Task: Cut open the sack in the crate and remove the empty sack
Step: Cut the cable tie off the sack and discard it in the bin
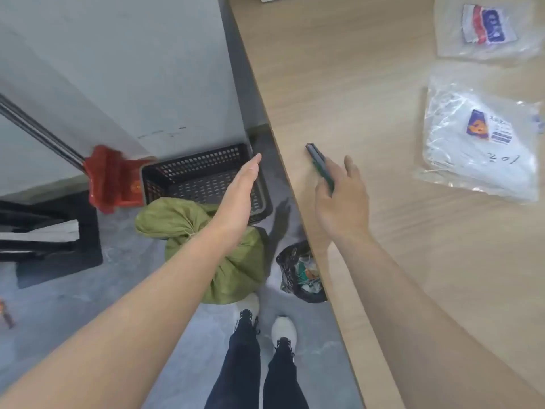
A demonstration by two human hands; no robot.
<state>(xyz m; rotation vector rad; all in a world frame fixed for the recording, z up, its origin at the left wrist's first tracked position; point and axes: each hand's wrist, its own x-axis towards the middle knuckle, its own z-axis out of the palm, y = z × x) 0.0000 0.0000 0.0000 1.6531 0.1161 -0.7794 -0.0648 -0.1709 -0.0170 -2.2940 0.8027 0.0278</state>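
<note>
A tied green sack (233,267) lies on the grey floor, its knotted top leaning against the near edge of a black slatted crate (194,169). The crate shows nothing inside. My left hand (239,199) stretches out flat, fingers straight, above the crate's right side and holds nothing. On the wooden table my right hand (342,199) lies over the rear end of a dark utility knife (317,159), with the thumb on one side and fingers on the other. The knife's front end sticks out past the fingers.
The wooden table (368,84) fills the right side, its edge running diagonally. Two clear plastic packets (483,152) lie on it. A black rubbish bag (298,273) sits under the table edge. A red dustpan (112,178) and a black mat (53,240) are on the left. My feet (280,329) stand behind the sack.
</note>
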